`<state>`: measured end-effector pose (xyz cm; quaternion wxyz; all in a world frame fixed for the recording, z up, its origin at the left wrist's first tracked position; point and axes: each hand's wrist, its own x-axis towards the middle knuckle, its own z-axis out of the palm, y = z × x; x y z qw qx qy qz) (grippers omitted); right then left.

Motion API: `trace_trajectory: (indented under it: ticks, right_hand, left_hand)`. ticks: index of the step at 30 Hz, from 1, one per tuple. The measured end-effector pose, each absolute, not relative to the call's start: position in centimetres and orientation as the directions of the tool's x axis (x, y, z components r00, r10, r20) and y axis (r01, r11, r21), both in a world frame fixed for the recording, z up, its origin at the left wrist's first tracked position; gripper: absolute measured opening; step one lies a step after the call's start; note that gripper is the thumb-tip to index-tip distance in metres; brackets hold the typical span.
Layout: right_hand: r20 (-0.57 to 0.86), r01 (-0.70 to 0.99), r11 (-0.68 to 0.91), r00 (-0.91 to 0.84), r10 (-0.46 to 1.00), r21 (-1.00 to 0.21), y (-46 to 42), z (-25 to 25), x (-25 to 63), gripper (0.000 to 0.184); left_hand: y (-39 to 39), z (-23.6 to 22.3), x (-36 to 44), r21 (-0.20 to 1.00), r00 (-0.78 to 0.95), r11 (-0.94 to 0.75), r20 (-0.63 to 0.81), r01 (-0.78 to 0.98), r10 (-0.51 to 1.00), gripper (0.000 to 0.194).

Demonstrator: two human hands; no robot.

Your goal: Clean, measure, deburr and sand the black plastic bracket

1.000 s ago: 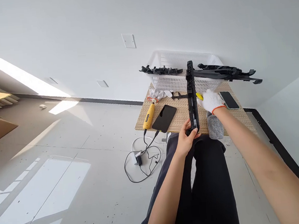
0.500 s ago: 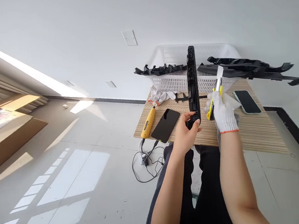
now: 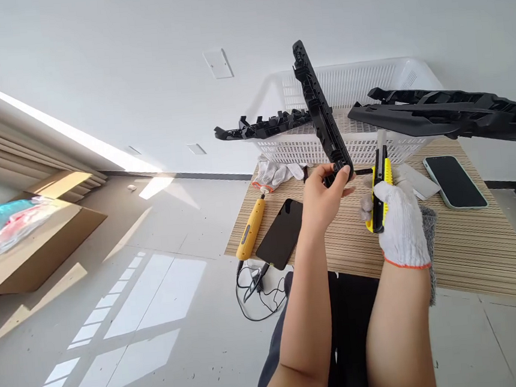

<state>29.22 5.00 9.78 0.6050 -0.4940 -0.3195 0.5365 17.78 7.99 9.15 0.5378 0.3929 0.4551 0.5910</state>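
Left grip [image 3: 323, 201] pinches the black strip [image 3: 318, 111], which slants away leftward. Right grip [image 3: 402, 224] holds the cutter [image 3: 378, 208], right of its near end.

White wall [image 3: 138, 65] with square cover plates. Pale glossy tiled floor [image 3: 186, 356], bright window-shaped reflections. Dark baseboard [image 3: 184, 174]. Tan curtain [image 3: 15, 154] at left, open cardboard box [image 3: 41, 248] beside it. Slanting sunlight.
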Motion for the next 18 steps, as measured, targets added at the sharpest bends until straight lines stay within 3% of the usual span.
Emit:
trace_trajectory:
  ticks: [3, 6, 12, 18]
  right_hand:
    - [-0.075, -0.223, -0.043, 0.136, 0.988, -0.974, 4.1, 9.9, 30.1, 0.021]
    - [-0.046, -0.189, -0.014, 0.166, 0.985, -0.982, 3.3, 9.5, 30.5, 0.026]
    - [-0.088, -0.228, -0.048, 0.169, 0.982, -0.972, 2.9, 8.9, 30.4, 0.036]
    - [-0.308, -0.287, -0.238, 0.232, 0.922, -0.928, 4.0, 8.5, 30.7, 0.024]
  left_hand:
    - [7.2, 8.5, 17.8, 0.968, -0.039, 0.003, -0.013, -0.252, 0.999, 0.029]
    - [7.0, 7.6, 17.6, 0.981, -0.084, -0.018, 0.002, -0.193, 0.996, 0.028]
    - [7.5, 5.4, 17.6, 0.984, -0.191, 0.037, -0.071, -0.175, 0.979, 0.032]
    - [7.3, 6.0, 17.2, 0.999, -0.282, 0.035, -0.035, -0.006, 0.959, 0.031]
